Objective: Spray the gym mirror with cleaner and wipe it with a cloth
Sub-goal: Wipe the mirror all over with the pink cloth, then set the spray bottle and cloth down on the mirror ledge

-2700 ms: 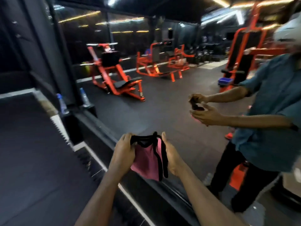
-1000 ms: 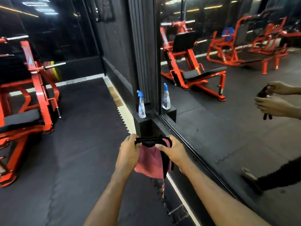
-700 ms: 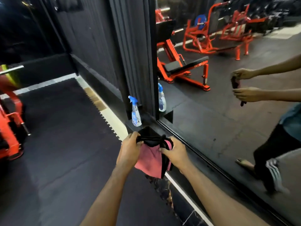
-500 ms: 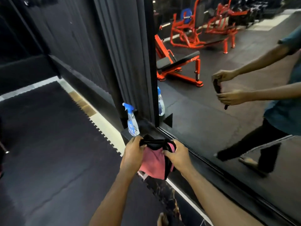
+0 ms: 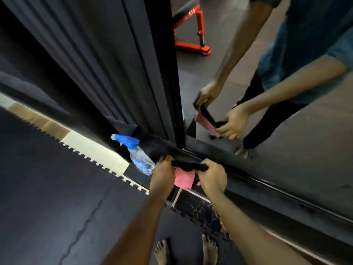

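My left hand [image 5: 162,176] and my right hand [image 5: 212,178] both grip a pink cloth [image 5: 183,178] with a black edge, stretched between them low in front of me. A clear spray bottle [image 5: 140,158] with a blue trigger head stands on a black ledge just left of my left hand, not touched. The gym mirror [image 5: 238,60] fills the right side and reflects my arms and the cloth.
A black ribbed wall panel [image 5: 107,60] stands left of the mirror's frame. Black foam floor mats [image 5: 57,197] with a pale toothed border lie to the left. My bare feet [image 5: 209,249] show at the bottom. An orange gym machine [image 5: 193,37] appears in the reflection.
I have walked up close to the mirror's left edge and the bottle, and the view has tipped down. Both hands kept hold of the cloth throughout.
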Tool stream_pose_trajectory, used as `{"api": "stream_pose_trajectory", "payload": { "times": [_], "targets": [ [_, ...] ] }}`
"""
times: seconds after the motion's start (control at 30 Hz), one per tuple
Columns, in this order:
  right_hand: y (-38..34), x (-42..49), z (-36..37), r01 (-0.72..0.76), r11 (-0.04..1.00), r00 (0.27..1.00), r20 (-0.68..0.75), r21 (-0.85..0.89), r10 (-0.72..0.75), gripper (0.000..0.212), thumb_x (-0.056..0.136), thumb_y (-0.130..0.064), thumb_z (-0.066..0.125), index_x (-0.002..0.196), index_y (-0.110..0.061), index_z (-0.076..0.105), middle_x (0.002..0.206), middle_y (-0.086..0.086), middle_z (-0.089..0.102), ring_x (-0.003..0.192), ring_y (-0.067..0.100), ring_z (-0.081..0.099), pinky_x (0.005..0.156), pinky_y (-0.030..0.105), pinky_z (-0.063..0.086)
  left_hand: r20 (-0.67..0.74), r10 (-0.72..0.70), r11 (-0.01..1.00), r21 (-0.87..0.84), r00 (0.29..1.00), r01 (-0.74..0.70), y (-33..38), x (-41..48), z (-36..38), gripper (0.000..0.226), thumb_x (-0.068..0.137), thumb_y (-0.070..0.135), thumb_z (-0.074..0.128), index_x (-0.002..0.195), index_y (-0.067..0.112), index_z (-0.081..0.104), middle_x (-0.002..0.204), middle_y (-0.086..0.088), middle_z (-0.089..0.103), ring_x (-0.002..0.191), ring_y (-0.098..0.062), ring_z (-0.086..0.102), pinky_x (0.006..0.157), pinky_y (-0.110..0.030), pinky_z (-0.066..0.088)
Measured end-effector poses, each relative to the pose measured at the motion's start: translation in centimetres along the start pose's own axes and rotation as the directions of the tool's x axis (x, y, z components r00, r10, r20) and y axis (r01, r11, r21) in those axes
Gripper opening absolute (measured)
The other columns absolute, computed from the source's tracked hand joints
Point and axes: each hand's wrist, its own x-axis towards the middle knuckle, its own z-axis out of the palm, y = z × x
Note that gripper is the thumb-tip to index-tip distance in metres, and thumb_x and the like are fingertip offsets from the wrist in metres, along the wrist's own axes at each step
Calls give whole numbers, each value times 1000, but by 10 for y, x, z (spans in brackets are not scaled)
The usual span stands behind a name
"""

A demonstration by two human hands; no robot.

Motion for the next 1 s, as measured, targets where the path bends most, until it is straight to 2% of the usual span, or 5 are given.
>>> {"api": "stream_pose_trajectory", "payload": {
  "times": [0.13,0.3,0.5,0.67,1.0],
  "targets": [
    [-15,27,45,-12,994,984,-177,-109,-7,33,89,-9,68,119,-22,68,116,8,63,99,39,65,79,44,51,66,88,993,-87,994,-82,-34,63,33,35,87,-11,63,121,-3,66,122,-26,61,108,-48,63,94,-50,51],
    [-2,39,95,14,967,995,-90,-256,-38,50,94,-2,58,141,-19,51,156,11,35,101,43,65,80,46,50,212,147,989,-41,966,-142,-70,94,69,71,95,-12,46,161,7,31,160,-26,33,140,-42,47,117,-36,33],
    [21,36,108,109,798,988,-27,-593,-154,61,88,-11,65,147,-25,54,144,7,48,116,33,50,91,47,44,370,108,980,117,923,-162,-87,105,80,77,98,-6,40,167,14,11,166,-24,25,138,-44,48,113,-45,37],
    [15,28,98,105,814,991,-6,-571,-132,59,94,-42,43,151,-28,49,149,1,47,125,31,40,95,47,36,374,110,967,173,921,-186,-84,98,72,83,99,-2,44,167,18,1,171,-19,15,136,-43,51,110,-48,42],
    [-13,19,61,156,895,965,-131,-418,-229,37,87,-20,68,124,-18,73,114,4,71,110,32,53,88,45,45,128,97,992,74,987,-107,-41,69,17,60,95,-3,44,153,13,45,137,-22,59,120,-45,61,100,-51,50]
  ]
}}
